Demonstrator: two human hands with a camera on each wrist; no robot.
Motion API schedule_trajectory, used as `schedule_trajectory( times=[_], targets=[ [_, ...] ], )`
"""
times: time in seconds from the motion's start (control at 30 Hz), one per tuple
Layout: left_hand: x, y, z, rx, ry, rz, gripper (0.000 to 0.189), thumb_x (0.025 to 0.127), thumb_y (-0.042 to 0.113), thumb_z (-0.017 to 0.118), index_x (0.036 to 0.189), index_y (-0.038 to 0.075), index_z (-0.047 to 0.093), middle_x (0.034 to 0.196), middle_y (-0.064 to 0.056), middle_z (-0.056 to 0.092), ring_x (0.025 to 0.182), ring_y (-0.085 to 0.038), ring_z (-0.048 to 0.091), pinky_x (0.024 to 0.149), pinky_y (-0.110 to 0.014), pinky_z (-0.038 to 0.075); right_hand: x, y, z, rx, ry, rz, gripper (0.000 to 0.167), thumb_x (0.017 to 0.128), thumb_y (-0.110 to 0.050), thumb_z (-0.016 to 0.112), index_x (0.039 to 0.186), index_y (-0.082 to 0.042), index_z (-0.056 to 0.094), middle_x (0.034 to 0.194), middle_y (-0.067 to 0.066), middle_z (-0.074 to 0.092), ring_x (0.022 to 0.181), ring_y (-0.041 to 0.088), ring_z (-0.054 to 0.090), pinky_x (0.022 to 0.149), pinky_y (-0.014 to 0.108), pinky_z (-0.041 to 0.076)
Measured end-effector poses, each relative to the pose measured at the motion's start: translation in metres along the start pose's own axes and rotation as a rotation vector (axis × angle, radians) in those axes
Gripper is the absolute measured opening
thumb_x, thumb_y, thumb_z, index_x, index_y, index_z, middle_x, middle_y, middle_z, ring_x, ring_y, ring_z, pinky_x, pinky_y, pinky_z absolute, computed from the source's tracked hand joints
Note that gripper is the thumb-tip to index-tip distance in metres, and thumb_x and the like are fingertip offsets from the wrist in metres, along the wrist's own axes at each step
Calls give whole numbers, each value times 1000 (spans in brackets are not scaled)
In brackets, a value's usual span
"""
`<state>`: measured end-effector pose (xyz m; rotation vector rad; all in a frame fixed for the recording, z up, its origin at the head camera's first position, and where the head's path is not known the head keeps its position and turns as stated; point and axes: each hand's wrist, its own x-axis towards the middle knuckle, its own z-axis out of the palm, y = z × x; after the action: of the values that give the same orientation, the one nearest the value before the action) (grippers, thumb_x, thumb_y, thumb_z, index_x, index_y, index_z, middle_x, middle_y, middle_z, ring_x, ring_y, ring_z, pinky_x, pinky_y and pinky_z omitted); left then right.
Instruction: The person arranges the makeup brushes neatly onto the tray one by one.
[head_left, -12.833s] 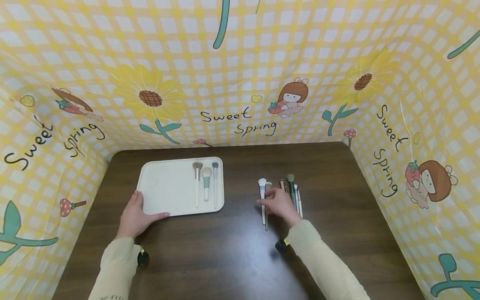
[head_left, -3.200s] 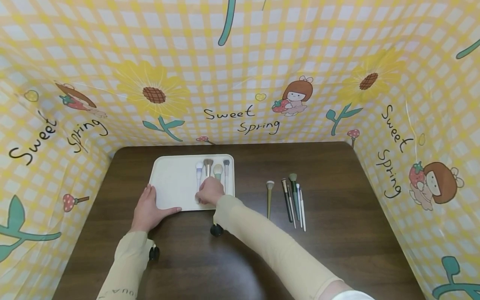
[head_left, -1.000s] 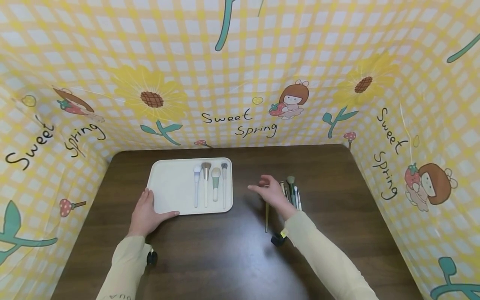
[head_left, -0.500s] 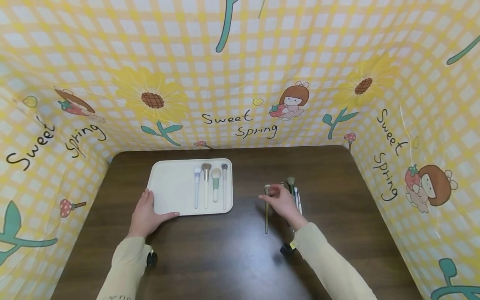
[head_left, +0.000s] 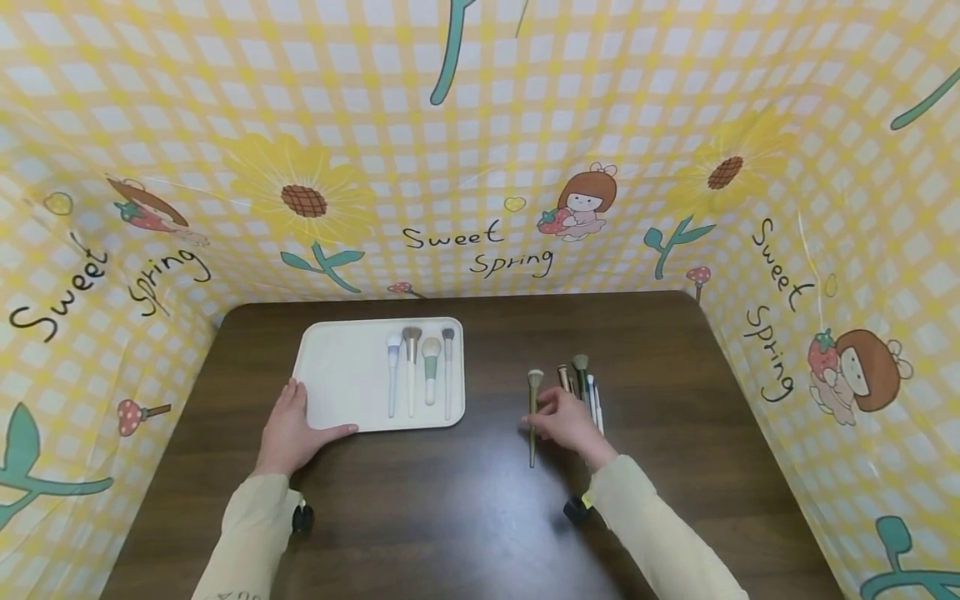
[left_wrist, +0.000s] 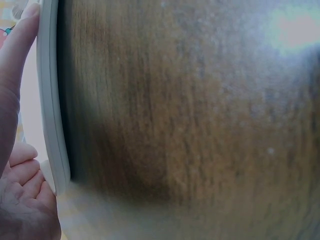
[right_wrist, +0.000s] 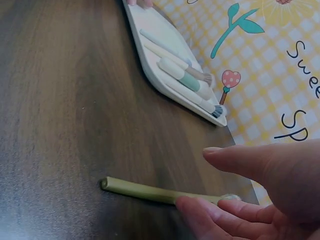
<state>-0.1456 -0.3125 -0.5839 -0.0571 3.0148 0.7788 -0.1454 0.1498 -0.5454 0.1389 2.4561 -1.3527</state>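
Note:
My left hand (head_left: 288, 431) rests at the near left corner of the white tray (head_left: 341, 375), its thumb straight along the front edge and its fingers along the left side. Four makeup brushes lie side by side in the tray's right part: a lavender brush (head_left: 392, 375), a brown-bristled brush (head_left: 411, 375), a short green-and-white brush (head_left: 431, 371) and a thin dark-bristled brush (head_left: 447, 375). My right hand (head_left: 567, 423) is at an olive-handled makeup brush (head_left: 532, 446) lying on the table. In the right wrist view, the fingertips (right_wrist: 187, 205) touch its handle while the thumb stands apart.
Right of the olive brush lie several more makeup brushes, including a dark green brush (head_left: 581, 371) and a brown-headed brush (head_left: 563, 371), partly hidden by my right hand. Yellow checked cloth (head_left: 465, 167) surrounds the dark wooden table (head_left: 420, 517) on three sides.
The lavender brush has gone from the table into the tray, and the tray has shifted right. My right hand has returned from the tray and lowered to the olive brush.

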Motion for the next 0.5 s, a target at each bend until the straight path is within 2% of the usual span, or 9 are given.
schedule_trajectory(
  times=[0.17, 0.5],
  targets=[
    [1, -2, 0, 0, 1, 3, 142, 67, 74, 81, 150, -22, 17, 157, -43, 13, 147, -53, 15, 114, -65, 22, -1, 1, 5, 49, -40, 10, 44, 87, -11, 82, 118, 7, 58, 83, 11, 66, 67, 21, 67, 63, 35, 60],
    [0, -3, 2, 1, -6, 3, 146, 65, 79, 78, 151, -21, 17, 157, -42, 12, 147, -53, 14, 114, -65, 22, -1, 6, 9, 21, -52, 47, 40, 85, -8, 83, 113, 6, 56, 79, 12, 65, 58, 22, 68, 54, 35, 60]
  ],
)
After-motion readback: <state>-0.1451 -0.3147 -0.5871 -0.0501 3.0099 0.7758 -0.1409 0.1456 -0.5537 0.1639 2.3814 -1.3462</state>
